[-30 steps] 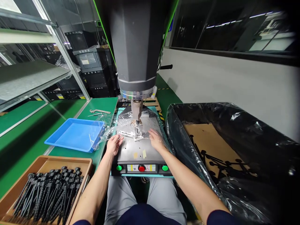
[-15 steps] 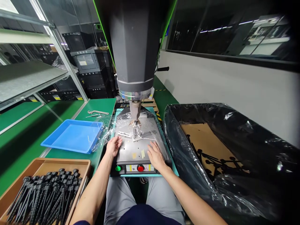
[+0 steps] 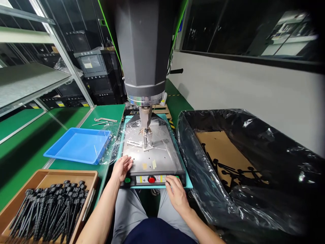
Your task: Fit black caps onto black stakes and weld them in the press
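A grey press machine [image 3: 144, 51] stands over a steel base plate [image 3: 154, 159], its horn [image 3: 146, 123] down near a small part under clear film. My left hand [image 3: 122, 166] rests open on the plate's front left corner, just above the left green button [image 3: 127, 180]. My right hand [image 3: 176, 193] lies at the front panel's right end, fingers spread over the spot where the right green button sits; it holds nothing. A red button [image 3: 151, 179] sits between them.
A blue tray [image 3: 78, 145] lies left of the machine. A brown tray [image 3: 45, 176] at the near left holds several black rod-shaped parts [image 3: 48, 210]. A black-lined carton [image 3: 228, 159] with several black parts stands at the right. A wrench [image 3: 105, 119] lies behind.
Both hands drew back from the part under the horn toward the front panel. The right hand dropped off the plate onto the panel's right end.
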`<state>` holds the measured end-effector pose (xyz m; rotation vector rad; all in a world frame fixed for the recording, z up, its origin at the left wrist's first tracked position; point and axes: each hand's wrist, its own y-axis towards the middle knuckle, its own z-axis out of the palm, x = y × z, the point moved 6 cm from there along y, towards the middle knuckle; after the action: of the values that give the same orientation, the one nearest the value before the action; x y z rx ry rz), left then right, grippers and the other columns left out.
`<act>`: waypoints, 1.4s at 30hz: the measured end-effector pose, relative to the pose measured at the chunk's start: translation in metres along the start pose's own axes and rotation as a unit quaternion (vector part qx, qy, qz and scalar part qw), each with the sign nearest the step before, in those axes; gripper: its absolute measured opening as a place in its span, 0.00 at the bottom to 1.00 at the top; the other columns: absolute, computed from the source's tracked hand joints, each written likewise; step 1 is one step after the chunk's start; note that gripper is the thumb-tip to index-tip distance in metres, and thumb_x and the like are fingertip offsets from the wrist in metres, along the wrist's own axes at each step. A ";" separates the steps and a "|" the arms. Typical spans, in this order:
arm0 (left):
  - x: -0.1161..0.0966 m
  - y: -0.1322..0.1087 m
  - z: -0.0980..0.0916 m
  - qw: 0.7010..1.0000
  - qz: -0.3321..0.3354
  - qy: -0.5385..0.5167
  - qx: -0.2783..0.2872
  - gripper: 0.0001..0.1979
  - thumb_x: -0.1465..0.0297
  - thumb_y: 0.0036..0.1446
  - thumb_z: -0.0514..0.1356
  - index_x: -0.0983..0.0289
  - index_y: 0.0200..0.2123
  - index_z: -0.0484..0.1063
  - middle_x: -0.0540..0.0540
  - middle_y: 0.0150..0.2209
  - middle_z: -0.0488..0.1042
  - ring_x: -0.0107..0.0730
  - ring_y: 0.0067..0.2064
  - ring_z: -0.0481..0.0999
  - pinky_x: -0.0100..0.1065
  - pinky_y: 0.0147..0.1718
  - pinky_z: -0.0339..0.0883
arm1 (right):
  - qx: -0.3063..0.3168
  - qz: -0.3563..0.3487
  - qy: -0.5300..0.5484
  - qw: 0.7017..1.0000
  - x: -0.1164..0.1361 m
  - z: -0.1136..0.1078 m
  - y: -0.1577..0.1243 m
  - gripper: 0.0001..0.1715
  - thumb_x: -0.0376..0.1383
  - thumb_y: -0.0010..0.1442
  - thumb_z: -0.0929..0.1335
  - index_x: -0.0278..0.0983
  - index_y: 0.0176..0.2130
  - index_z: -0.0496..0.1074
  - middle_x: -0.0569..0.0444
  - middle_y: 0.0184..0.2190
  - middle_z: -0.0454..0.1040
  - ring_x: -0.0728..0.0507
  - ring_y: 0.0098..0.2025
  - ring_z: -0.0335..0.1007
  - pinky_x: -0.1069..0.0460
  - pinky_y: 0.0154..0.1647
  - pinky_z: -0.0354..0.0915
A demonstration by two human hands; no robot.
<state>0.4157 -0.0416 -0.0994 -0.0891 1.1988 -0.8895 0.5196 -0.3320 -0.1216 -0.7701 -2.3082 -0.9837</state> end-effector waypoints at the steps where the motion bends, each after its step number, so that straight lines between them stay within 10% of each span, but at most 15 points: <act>1: 0.005 -0.010 -0.009 0.999 0.014 0.034 0.009 0.12 0.68 0.50 0.69 0.66 0.33 0.71 0.60 0.36 0.79 0.32 0.33 0.80 0.28 0.29 0.74 | 0.000 0.044 0.014 0.999 -0.010 -0.004 -0.006 0.15 0.39 0.68 0.61 0.38 0.44 0.73 0.44 0.43 0.75 0.38 0.47 0.73 0.43 0.47 0.71; 9: 0.050 -0.034 -0.056 0.954 0.055 0.271 0.114 0.20 0.56 0.42 0.72 0.69 0.25 0.75 0.61 0.27 0.79 0.32 0.29 0.78 0.29 0.30 0.69 | 0.021 0.224 0.034 0.974 -0.075 -0.019 -0.015 0.25 0.51 0.62 0.59 0.37 0.35 0.74 0.45 0.35 0.77 0.38 0.38 0.75 0.45 0.40 0.69; 21: 0.055 -0.023 -0.063 0.956 0.029 0.282 0.074 0.22 0.53 0.38 0.72 0.67 0.23 0.75 0.61 0.27 0.81 0.36 0.27 0.79 0.35 0.30 0.71 | 0.067 0.285 0.025 0.956 -0.070 -0.002 -0.012 0.21 0.49 0.57 0.59 0.39 0.29 0.71 0.49 0.26 0.75 0.38 0.31 0.73 0.47 0.33 0.66; 27: 0.041 -0.035 -0.035 0.950 0.023 0.283 0.132 0.20 0.55 0.45 0.70 0.68 0.26 0.74 0.62 0.29 0.80 0.30 0.25 0.76 0.30 0.25 0.68 | 0.168 0.332 0.259 0.891 -0.022 0.027 0.008 0.18 0.49 0.56 0.66 0.37 0.31 0.72 0.53 0.23 0.73 0.45 0.23 0.68 0.52 0.22 0.61; 32: 0.024 -0.017 0.028 0.986 -0.026 0.059 0.154 0.18 0.61 0.51 0.68 0.68 0.41 0.75 0.67 0.48 0.77 0.40 0.42 0.80 0.35 0.40 0.75 | 0.043 0.296 0.552 0.779 0.027 0.031 0.081 0.37 0.44 0.46 0.78 0.42 0.53 0.68 0.46 0.51 0.72 0.38 0.48 0.73 0.45 0.41 0.72; 36: 0.010 0.007 0.061 0.984 -0.053 -0.113 0.126 0.17 0.57 0.62 0.58 0.67 0.41 0.72 0.66 0.48 0.76 0.41 0.48 0.78 0.37 0.43 0.75 | -0.054 0.304 0.676 0.669 0.017 0.020 0.129 0.28 0.55 0.55 0.71 0.43 0.48 0.68 0.47 0.52 0.72 0.37 0.53 0.71 0.38 0.50 0.71; 42: -0.018 0.020 0.053 0.970 0.016 -0.240 0.034 0.06 0.72 0.65 0.55 0.65 0.36 0.70 0.53 0.31 0.76 0.26 0.37 0.76 0.25 0.38 0.72 | -0.187 0.363 0.634 0.657 -0.019 -0.007 0.152 0.08 0.38 0.61 0.68 0.38 0.41 0.71 0.49 0.42 0.77 0.44 0.43 0.77 0.47 0.48 0.73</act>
<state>0.4696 -0.0377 -0.0743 -0.2160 0.7158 -0.8202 0.6361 -0.2557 -0.0576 -0.6740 -0.4863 -1.0443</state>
